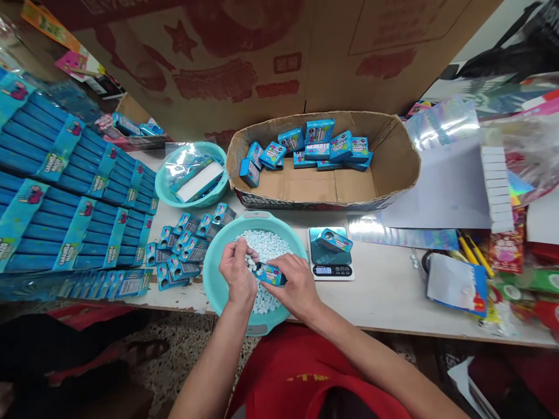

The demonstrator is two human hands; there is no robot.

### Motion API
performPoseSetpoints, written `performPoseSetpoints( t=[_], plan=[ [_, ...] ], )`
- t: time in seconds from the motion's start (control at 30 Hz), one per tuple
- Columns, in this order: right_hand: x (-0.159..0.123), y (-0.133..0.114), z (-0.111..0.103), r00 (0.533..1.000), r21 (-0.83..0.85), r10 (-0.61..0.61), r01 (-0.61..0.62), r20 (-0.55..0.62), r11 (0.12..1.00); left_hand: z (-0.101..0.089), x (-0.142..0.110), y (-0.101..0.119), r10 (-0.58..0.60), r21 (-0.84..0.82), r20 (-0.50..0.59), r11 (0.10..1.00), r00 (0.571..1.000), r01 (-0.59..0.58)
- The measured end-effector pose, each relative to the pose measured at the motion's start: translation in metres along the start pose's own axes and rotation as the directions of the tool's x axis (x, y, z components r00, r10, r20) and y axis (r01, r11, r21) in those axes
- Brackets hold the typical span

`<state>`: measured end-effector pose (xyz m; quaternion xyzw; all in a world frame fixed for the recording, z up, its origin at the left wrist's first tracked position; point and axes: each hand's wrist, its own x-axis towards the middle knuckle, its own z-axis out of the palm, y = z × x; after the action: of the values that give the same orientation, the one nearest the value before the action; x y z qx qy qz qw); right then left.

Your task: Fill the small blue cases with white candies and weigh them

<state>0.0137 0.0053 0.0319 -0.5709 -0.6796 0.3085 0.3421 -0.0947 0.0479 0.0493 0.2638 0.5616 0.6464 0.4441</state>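
A turquoise basin [213, 291] full of small white-blue candies [266, 241] stands in front of me. Over it, my right hand [297, 285] grips a small blue candy box [271, 276], tilted with its opening to the left. My left hand [239, 267] is closed around some of the candies, right at the box's opening. To the right, a digital scale [332, 271] with a lit display carries another blue candy box [335, 240]. Several boxes with round holes [192, 249] lie left of the basin.
Behind the basin, an open cardboard tray [288, 189] holds several blue boxes. A smaller turquoise bowl [163, 189] with plastic packaging stands back left. Stacked blue display packs [65, 192] fill the left side. Pouches [456, 285] and yellow-handled scissors [476, 256] lie right.
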Motion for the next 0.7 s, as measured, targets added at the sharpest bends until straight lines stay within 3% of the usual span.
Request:
performPoseSetpoints(
  t=[0.13,0.23,0.37,0.47,0.57,0.63,0.7],
  plan=[
    [0.002,0.006,0.005,0.996,-0.030,0.065,-0.063,0.059,0.998,-0.001,0.004,-0.012,-0.071,0.044,-0.007,0.997,0.997,0.071],
    [0.003,0.009,0.009,0.997,-0.017,0.057,-0.056,0.054,0.998,-0.001,0.004,-0.017,-0.061,0.058,0.025,0.997,0.998,0.060],
    [0.002,0.008,0.013,0.994,0.015,0.086,-0.087,0.068,0.996,0.001,-0.001,-0.005,-0.144,0.074,0.090,0.988,0.986,0.137],
    [-0.003,0.009,0.009,0.996,0.156,0.076,-0.082,0.048,0.984,-0.004,0.005,0.012,-0.249,-0.002,0.170,0.968,0.954,0.252],
    [-0.015,0.009,-0.005,0.998,0.358,0.062,-0.047,-0.030,0.932,-0.019,0.021,0.016,-0.331,-0.088,0.126,0.935,0.935,0.343],
    [-0.027,0.009,-0.020,0.994,0.445,0.069,-0.025,-0.082,0.895,-0.032,0.030,0.006,-0.435,0.020,0.056,0.900,0.899,0.435],
    [-0.044,0.012,-0.038,0.987,0.479,0.104,-0.033,-0.122,0.877,-0.041,0.033,-0.010,-0.585,0.212,0.041,0.797,0.810,0.565]
  ],
)
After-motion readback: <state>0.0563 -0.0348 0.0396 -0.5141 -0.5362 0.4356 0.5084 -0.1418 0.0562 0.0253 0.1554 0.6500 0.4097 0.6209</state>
